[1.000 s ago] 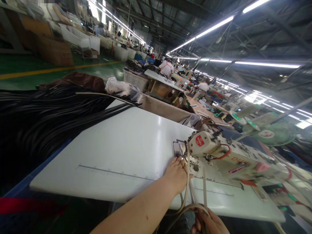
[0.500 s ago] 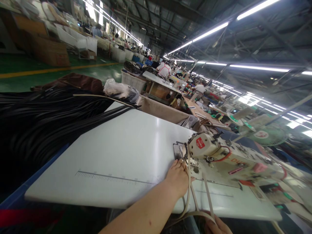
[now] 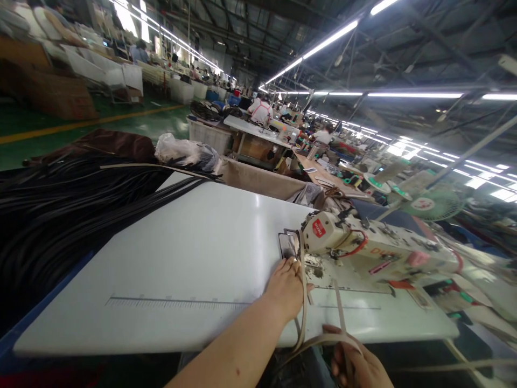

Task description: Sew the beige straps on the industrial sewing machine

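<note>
Beige strip (image 3: 304, 283) is curving through the right hand (image 3: 358, 360), whose fingers are gripping it by the near edge of the surface (image 3: 181, 253). Beside the sewing machine (image 3: 323, 231), the left hand (image 3: 286, 288) is lying on the surface, the strip running past its thumb side; whether those fingers are pinching anything, the view is not showing. Black strips (image 3: 76, 215) are lying over the surface's far left corner.

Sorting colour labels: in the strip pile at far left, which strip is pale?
The beige strip, stretched over the pile's far side, just in front of the plastic bag; the strips around it are black.
</note>
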Demonstrator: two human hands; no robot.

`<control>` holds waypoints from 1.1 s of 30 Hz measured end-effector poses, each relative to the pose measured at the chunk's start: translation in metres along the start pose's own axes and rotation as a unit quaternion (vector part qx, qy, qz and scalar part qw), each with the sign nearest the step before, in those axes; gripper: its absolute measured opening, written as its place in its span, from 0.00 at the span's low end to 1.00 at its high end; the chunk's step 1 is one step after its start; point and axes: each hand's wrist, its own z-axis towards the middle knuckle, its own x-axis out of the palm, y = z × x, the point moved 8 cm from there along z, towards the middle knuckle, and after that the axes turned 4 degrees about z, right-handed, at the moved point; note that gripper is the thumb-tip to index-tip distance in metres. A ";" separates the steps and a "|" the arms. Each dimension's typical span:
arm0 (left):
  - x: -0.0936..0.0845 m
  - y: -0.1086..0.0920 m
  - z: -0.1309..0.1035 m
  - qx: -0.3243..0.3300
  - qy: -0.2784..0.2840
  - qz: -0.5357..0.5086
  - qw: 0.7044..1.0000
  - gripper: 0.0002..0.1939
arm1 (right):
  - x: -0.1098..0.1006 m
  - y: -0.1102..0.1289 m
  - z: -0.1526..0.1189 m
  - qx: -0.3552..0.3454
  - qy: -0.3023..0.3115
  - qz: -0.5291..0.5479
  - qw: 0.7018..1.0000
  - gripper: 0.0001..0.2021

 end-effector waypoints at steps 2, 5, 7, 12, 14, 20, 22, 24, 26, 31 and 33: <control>-0.001 0.000 -0.001 0.000 -0.008 0.006 1.000 0.24 | 0.000 0.001 0.001 -0.005 0.003 0.009 1.000 0.27; -0.001 0.001 -0.002 0.000 -0.008 0.005 1.000 0.24 | 0.004 -0.001 -0.001 0.006 0.007 0.044 0.999 0.34; 0.000 0.001 -0.003 0.000 -0.009 0.003 1.000 0.24 | 0.006 -0.003 -0.003 0.018 0.010 0.070 0.997 0.35; 0.001 0.003 -0.005 0.009 -0.023 0.008 1.000 0.23 | 0.013 -0.010 -0.001 0.029 0.046 0.080 0.995 0.34; 0.001 0.004 -0.006 0.010 -0.027 0.011 1.000 0.23 | 0.017 -0.012 0.001 0.035 0.064 0.080 0.994 0.35; 0.004 0.006 -0.007 0.007 -0.009 0.023 1.000 0.25 | 0.030 -0.004 -0.001 0.036 0.117 0.158 0.980 0.29; 0.005 0.008 -0.007 0.003 0.001 0.029 1.000 0.26 | 0.034 -0.007 0.004 0.045 0.130 0.178 0.974 0.32; 0.005 0.008 -0.007 0.007 0.004 0.033 0.999 0.26 | 0.037 -0.014 0.012 0.056 0.140 0.189 0.970 0.36; 0.004 0.008 -0.007 0.014 0.000 0.038 0.999 0.26 | 0.042 -0.022 0.022 0.064 0.149 0.195 0.967 0.40; 0.002 0.008 -0.008 0.020 0.000 0.050 0.999 0.25 | 0.052 -0.021 0.033 0.076 0.169 0.213 0.959 0.42; 0.001 0.009 -0.009 0.022 0.001 0.048 0.999 0.25 | 0.055 -0.013 0.031 0.076 0.179 0.217 0.957 0.41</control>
